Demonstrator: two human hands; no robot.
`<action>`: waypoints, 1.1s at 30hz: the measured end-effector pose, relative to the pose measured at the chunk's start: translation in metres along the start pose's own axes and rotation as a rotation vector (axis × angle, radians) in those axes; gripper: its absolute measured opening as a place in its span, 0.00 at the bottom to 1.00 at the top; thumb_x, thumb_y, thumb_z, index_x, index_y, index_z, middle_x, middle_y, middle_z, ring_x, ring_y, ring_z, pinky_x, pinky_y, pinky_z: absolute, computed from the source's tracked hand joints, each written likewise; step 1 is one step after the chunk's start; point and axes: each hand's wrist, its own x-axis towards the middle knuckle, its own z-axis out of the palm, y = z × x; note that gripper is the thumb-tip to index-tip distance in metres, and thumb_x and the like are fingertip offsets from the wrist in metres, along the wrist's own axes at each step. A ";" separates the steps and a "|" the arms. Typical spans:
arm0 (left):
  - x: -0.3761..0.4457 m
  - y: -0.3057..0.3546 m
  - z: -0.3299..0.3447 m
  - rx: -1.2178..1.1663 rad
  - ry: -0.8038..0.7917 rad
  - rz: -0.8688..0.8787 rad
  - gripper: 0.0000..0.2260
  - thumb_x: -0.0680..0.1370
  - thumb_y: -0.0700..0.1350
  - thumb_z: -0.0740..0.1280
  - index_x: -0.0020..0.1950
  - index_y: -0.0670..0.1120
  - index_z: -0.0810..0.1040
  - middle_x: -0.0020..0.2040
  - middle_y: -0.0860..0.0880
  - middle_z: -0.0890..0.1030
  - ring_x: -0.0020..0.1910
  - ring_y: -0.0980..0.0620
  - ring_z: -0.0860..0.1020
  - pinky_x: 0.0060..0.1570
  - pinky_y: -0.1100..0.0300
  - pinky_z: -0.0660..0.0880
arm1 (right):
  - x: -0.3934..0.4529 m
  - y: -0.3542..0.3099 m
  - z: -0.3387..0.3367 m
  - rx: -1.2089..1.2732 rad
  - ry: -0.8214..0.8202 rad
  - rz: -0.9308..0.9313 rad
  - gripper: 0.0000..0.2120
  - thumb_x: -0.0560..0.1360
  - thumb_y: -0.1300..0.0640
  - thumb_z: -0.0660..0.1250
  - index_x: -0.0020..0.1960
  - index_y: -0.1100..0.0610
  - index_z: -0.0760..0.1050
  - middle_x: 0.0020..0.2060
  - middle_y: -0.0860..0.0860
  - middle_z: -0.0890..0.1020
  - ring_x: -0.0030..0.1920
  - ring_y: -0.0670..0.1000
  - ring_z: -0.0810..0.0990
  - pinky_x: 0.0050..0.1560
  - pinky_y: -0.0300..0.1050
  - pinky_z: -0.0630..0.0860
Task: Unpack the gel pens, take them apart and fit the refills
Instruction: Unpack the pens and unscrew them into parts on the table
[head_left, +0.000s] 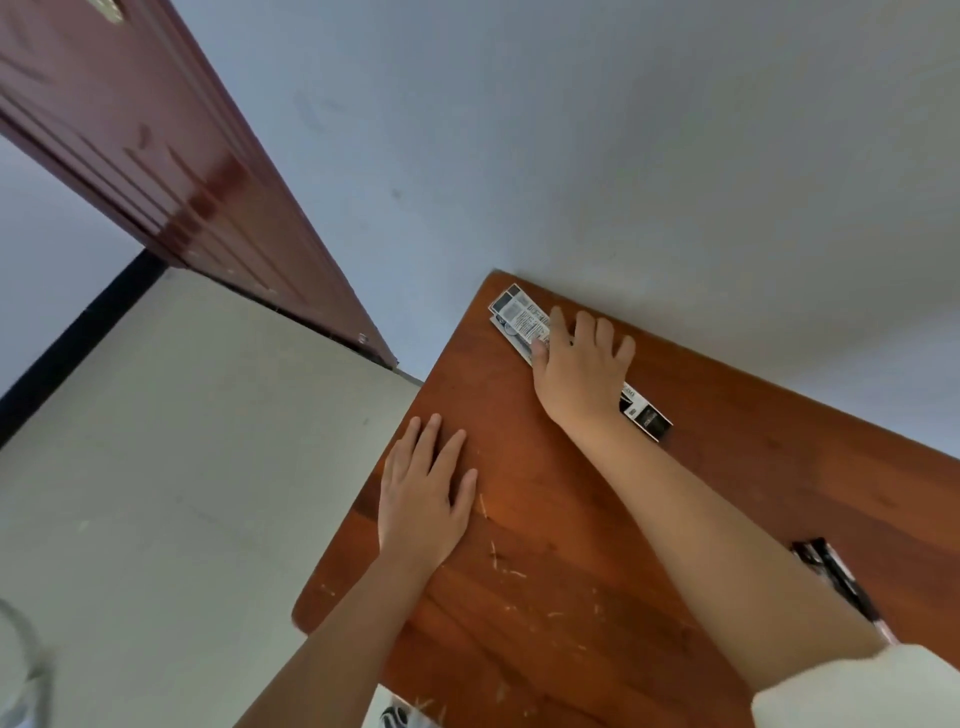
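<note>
Wooden desk (545, 519) against pale wall. Pack (524, 319) lies upper centre — right hand (582, 374) on it, fingers spread, thumb at its edge. Left hand (423, 499) flat, fingers straight. Pens (831, 571) at right edge.

table (545, 519): reddish-brown wood-look top, smooth with a soft sheen; pale scratches and scuffs toward its near edge
pen pack (519, 317): printed card or paper at the table's far corner, white and grey panel with fine print at one end, glossy black at the other
pens (831, 571): black, shiny plastic look, at the table's right edge
door (156, 156): dark red-brown, glossy, with bright reflections
wall (571, 130): matt pale paint, a few small marks
floor (182, 441): pale, matt, smooth
sleeve (857, 691): white, soft fuzzy cloth
</note>
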 end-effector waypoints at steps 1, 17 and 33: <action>0.000 0.000 0.000 0.003 -0.005 -0.003 0.21 0.75 0.55 0.53 0.58 0.46 0.77 0.58 0.43 0.79 0.59 0.40 0.76 0.56 0.47 0.65 | -0.006 0.001 -0.001 -0.010 0.075 -0.008 0.22 0.76 0.50 0.53 0.66 0.59 0.65 0.58 0.60 0.74 0.59 0.60 0.70 0.61 0.58 0.64; -0.007 -0.005 0.018 0.112 0.088 0.123 0.33 0.73 0.64 0.36 0.74 0.49 0.49 0.76 0.45 0.50 0.74 0.46 0.46 0.72 0.52 0.45 | -0.140 0.035 0.054 -0.174 0.163 -0.190 0.23 0.71 0.45 0.51 0.57 0.53 0.76 0.56 0.54 0.80 0.57 0.55 0.78 0.55 0.57 0.74; -0.132 0.015 0.043 0.091 0.073 0.182 0.25 0.79 0.59 0.45 0.74 0.51 0.49 0.76 0.46 0.49 0.74 0.46 0.46 0.72 0.47 0.44 | -0.271 0.046 0.061 -0.021 0.066 -0.119 0.23 0.79 0.47 0.47 0.71 0.51 0.54 0.74 0.52 0.54 0.74 0.52 0.49 0.72 0.53 0.47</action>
